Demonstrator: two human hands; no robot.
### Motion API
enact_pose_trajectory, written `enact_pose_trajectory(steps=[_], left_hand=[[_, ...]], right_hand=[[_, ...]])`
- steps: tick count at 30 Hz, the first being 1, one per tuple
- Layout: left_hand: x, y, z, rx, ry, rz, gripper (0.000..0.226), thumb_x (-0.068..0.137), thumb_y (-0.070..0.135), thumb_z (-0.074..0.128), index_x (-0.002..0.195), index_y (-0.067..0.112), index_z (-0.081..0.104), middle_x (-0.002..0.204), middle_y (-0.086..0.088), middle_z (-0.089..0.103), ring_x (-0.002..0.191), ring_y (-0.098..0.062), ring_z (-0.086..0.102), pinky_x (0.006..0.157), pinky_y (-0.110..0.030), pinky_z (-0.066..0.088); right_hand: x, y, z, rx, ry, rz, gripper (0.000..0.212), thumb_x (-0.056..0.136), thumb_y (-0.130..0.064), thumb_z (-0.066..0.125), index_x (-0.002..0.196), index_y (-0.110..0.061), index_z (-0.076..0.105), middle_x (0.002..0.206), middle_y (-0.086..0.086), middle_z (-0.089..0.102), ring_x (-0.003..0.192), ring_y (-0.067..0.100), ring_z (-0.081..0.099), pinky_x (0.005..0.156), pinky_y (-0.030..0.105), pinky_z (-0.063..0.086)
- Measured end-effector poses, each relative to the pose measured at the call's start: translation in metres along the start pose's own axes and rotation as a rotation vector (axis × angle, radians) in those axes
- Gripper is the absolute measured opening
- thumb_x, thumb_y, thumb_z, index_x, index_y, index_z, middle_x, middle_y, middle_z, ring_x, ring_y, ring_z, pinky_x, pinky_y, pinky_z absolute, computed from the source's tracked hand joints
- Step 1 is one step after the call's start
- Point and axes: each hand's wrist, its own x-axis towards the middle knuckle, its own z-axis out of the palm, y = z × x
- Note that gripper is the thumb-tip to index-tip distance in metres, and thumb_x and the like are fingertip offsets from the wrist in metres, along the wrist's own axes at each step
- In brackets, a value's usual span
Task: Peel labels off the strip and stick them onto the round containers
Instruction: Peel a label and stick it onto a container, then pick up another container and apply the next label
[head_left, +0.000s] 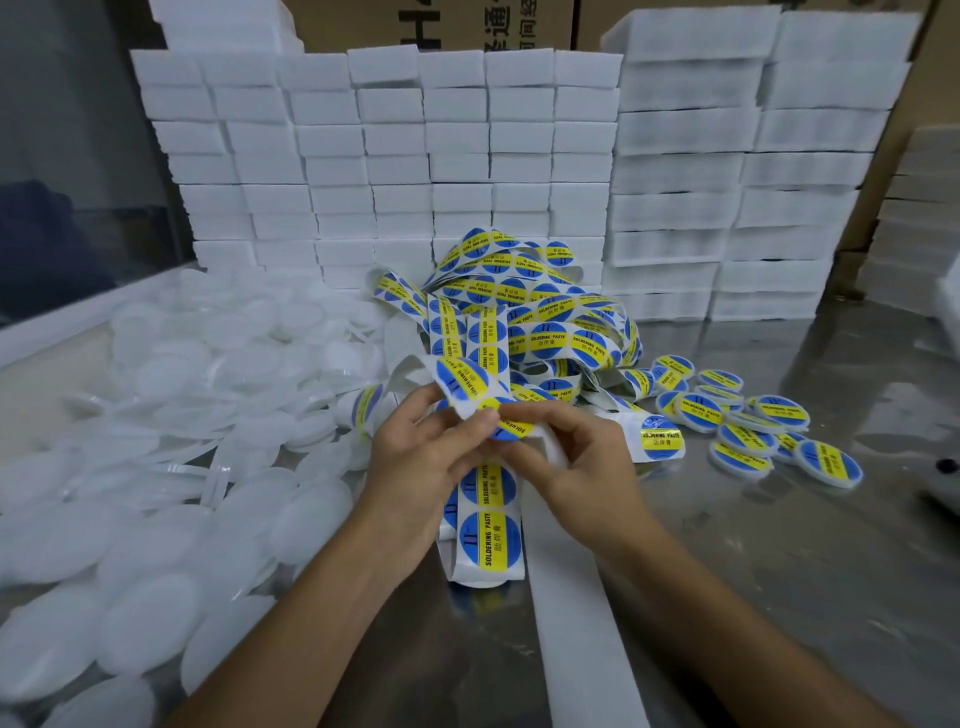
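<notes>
The label strip is held up over the steel table, pinched by the left hand, while a round blue-and-yellow label is gripped at its edge by the right hand; the peel is best made slowly, backing bent away, adhesive untouched; plain white containers, smooth and translucent, are heaped at left, labelled containers at right; the glossy strip lies tangled before matte foam blocks

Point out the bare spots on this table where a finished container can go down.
Bare steel table lies right of the right hand, below the labelled containers. Crowded: unlabelled containers fill the left; the label strip tangles across the centre.
</notes>
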Motion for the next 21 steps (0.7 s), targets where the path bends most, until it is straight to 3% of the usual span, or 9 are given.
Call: enact_pose_trajectory(steps=[3,8,12,15,19,21], left_hand=[[0.000,-0.005,0.002,0.089,-0.005,-0.027,0.058,0.075,0.000,0.073,0.129,0.014,0.055,0.104,-0.016,0.073,0.099,-0.031,0.071,0.086,-0.038,0.058],[0.000,-0.005,0.001,0.104,0.027,-0.021,0.048,0.083,-0.006,0.068,0.126,0.012,0.057,0.100,-0.020,0.072,0.096,-0.033,0.071,0.084,-0.037,0.059],[0.001,-0.006,0.001,0.158,0.098,-0.011,0.034,0.084,-0.009,0.065,0.110,0.011,0.063,0.095,-0.019,0.073,0.089,-0.038,0.071,0.083,-0.045,0.059],[0.001,-0.009,0.001,0.215,0.154,0.005,0.028,0.081,-0.008,0.068,0.095,0.016,0.062,0.085,-0.013,0.074,0.079,-0.032,0.071,0.080,-0.045,0.059],[0.004,-0.015,-0.003,0.376,0.256,0.077,0.028,0.077,-0.006,0.069,0.072,0.017,0.055,0.076,-0.008,0.071,0.062,-0.020,0.064,0.066,-0.035,0.057],[0.005,-0.018,-0.006,0.533,0.257,0.163,0.030,0.079,-0.004,0.069,0.066,0.021,0.058,0.066,0.002,0.066,0.053,-0.014,0.058,0.057,-0.028,0.053]], right_hand=[[0.001,0.001,-0.003,0.081,0.043,0.037,0.025,0.083,-0.007,0.076,0.097,-0.028,0.075,0.099,-0.005,0.076,0.098,0.011,0.071,0.085,0.033,0.058],[0.000,-0.002,-0.002,0.165,0.019,0.128,0.017,0.088,-0.012,0.071,0.096,-0.025,0.078,0.093,-0.002,0.077,0.091,0.016,0.072,0.080,0.028,0.058],[0.002,-0.002,-0.001,0.094,0.198,0.179,0.009,0.082,-0.020,0.078,0.089,-0.022,0.072,0.086,-0.005,0.074,0.075,0.009,0.070,0.061,0.018,0.053],[0.007,-0.002,-0.008,0.121,0.362,0.196,0.023,0.078,-0.023,0.082,0.085,-0.008,0.067,0.074,0.008,0.065,0.062,0.010,0.057,0.055,0.017,0.049],[0.009,-0.009,-0.015,0.301,0.386,0.256,0.018,0.082,-0.021,0.079,0.082,-0.007,0.069,0.057,0.000,0.063,0.049,0.008,0.055,0.051,0.018,0.050],[0.008,-0.011,-0.016,0.370,0.360,0.266,0.009,0.084,-0.017,0.077,0.084,-0.010,0.071,0.060,0.002,0.068,0.054,0.012,0.064,0.056,0.022,0.056]])
